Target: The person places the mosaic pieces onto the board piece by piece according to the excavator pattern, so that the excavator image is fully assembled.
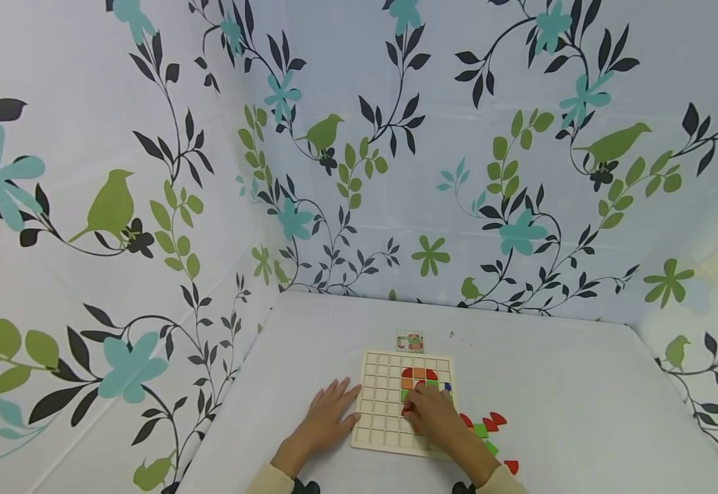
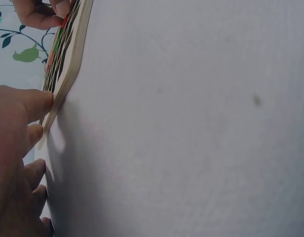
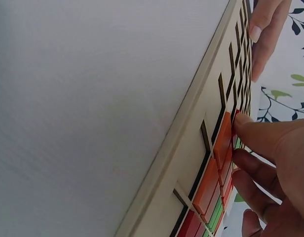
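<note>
Wooden board (image 1: 383,420) could shift; loose tiles (image 1: 498,418) could scatter.
Left hand (image 1: 328,415), fingers extended, rests against the board's left edge; slack contact there might let it slide. Right hand (image 1: 434,415) seems to pinch a red tile (image 3: 234,129) at the board's right half; tilted, it could nudge neighbouring pieces. Farther right, the loose tiles lie near the forearm, within a careless sweep.

The right hand (image 1: 435,416) partly hides a red piece (image 1: 404,412) and the board (image 1: 380,420) beneath. Details on the card (image 1: 410,341) are too small to read. The left wrist view crops the left hand (image 2: 11,153).
</note>
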A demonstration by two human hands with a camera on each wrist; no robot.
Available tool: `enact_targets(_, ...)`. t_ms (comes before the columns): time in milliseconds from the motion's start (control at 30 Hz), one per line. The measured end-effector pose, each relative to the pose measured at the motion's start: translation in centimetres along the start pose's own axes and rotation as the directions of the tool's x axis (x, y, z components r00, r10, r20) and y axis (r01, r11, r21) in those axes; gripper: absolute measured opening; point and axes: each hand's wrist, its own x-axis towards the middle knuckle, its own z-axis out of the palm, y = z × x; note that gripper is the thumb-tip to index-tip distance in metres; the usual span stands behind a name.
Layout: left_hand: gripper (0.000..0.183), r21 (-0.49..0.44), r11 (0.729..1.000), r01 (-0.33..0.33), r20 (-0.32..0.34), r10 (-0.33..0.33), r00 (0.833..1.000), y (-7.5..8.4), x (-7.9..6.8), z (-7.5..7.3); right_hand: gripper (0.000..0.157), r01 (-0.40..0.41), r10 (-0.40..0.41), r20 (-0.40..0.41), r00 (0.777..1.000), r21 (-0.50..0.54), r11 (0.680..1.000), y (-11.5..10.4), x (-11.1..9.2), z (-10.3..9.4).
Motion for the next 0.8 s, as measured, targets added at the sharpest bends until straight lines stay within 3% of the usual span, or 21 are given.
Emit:
enact_targets(500, 0.060, 0.006, 1.000, -0.002, 0.003, 0.002, 1.000, 0.2, 0.0, -0.1, 0.014, 0.072, -0.073, -0.011, 0.997, -0.056, 0.996, 0.5, -0.2, -1.0)
enact_targets(567, 0.060, 0.005, 1.000, -0.002, 0.005, 0.002, 1.000, 0.2, -0.1, -0.2, 0.014, 0.030, -0.030, -0.008, 1.000, -0.036, 0.999, 1.0, -0.4, -1.5)
enact_targets(667, 0.060, -0.007, 1.000, 0.006, 0.015, -0.006, 1.000, 0.2, -0.1, -0.2, 0.013, -0.117, 0.117, 0.007, 0.993, 0.029, 0.993, 2.1, -1.0, -2.7)
enact_targets(800, 0.060, -0.018, 1.000, 0.015, 0.022, -0.014, 1.000, 0.3, -0.1, -0.3, 0.016, -0.337, 0.336, 0.040, 0.941, 0.054, 0.940, 4.6, -2.3, -4.7)
